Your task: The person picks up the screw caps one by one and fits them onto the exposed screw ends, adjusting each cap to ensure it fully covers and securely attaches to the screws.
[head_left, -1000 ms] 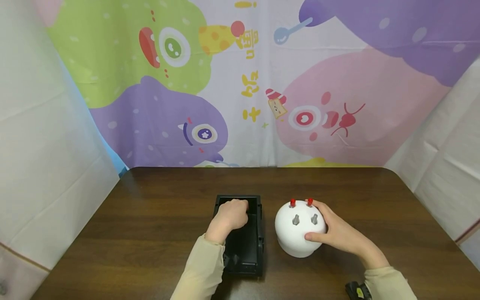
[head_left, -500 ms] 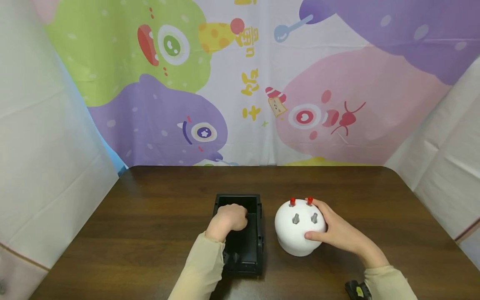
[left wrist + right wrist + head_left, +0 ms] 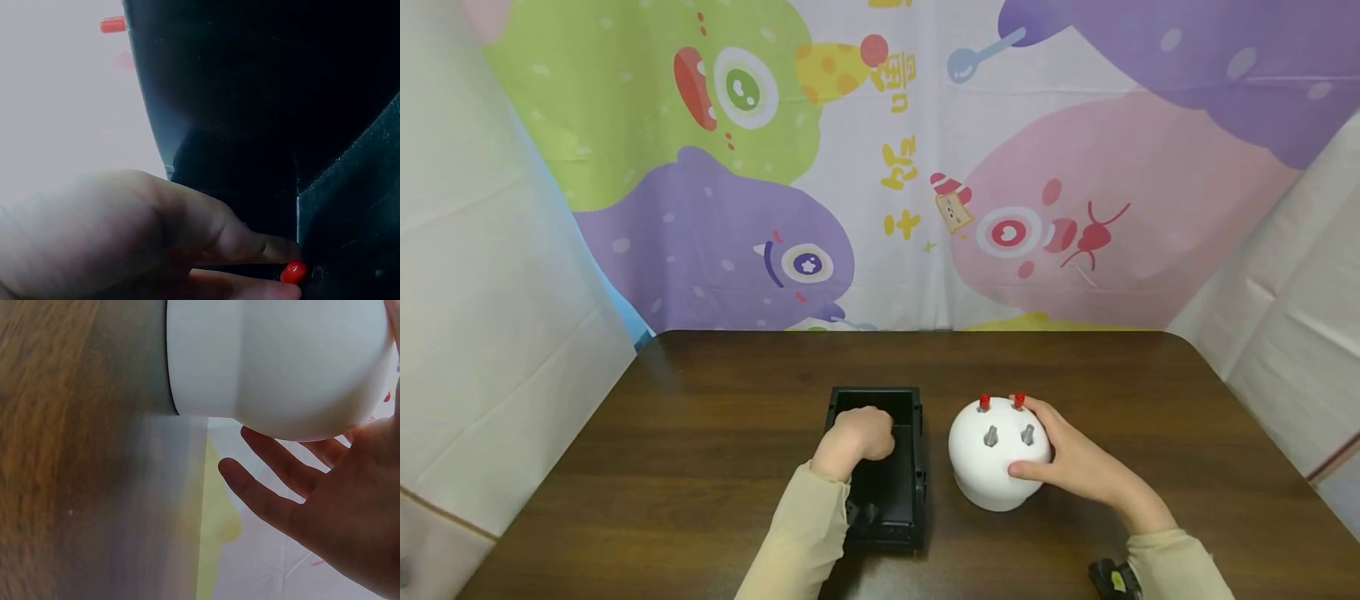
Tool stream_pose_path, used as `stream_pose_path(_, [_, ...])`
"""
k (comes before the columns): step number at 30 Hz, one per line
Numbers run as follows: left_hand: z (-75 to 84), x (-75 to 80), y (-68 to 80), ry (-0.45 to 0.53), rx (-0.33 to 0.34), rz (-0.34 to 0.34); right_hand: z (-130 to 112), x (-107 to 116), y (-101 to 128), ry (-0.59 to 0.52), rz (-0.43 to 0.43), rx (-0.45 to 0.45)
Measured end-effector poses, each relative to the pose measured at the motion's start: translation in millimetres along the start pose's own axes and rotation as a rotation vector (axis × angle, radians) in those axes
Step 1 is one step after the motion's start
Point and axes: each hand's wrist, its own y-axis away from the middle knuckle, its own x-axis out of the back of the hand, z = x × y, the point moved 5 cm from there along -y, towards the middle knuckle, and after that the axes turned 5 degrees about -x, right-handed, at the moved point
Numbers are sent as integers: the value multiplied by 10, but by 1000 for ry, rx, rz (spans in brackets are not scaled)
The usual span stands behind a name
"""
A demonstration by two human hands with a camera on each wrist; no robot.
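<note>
Down inside a black tray at mid-table: left hand, fingers curled, thumb and fingertip pinching a small red peg. Peg visible only in the left wrist view, glossy, rounded, tiny against the dark tray floor; from the head view hidden under the knuckles. Just right of the tray, apart from it: white dome, smooth and matte, mushroom-shaped with a narrower foot, resting on the dark wooden table. Two red pegs standing at its far top edge, two grey pegs nearer the middle. Right hand cupped against the dome's right flank, thumb on the near side, fingers spread and fairly straight along the curve, steadying rather than clenching. Behind the table: bright cartoon backdrop; white sheets at both sides. Near bottom right: small black object, partly cut off by the frame, beside the beige sleeve; nature unclear. Near end of the tray's interior too dark to read.
</note>
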Motion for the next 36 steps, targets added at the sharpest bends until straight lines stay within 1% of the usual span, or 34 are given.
stream_pose_path(5, [-7, -8, 8, 10, 8, 5, 7, -6, -4, 2, -1, 4])
stream_pose_path(12, [-1, 0, 13, 29, -5, 23, -16, 4, 16, -25, -16, -8])
stream_pose_path(17, [12, 30, 19, 41, -33, 36, -16, 12, 12, -20, -10, -5])
stream_pose_path(25, [25, 60, 43, 26, -74, 65, -4, 0, 3, -23, -7, 3])
stream_pose_path(31, [55, 132, 93, -16, -110, 107, 5, -4, -3, -19, -3, 6])
stream_pose_path(36, [88, 213, 153, -6, -134, 155, 10, -7, -8, -28, -11, -4])
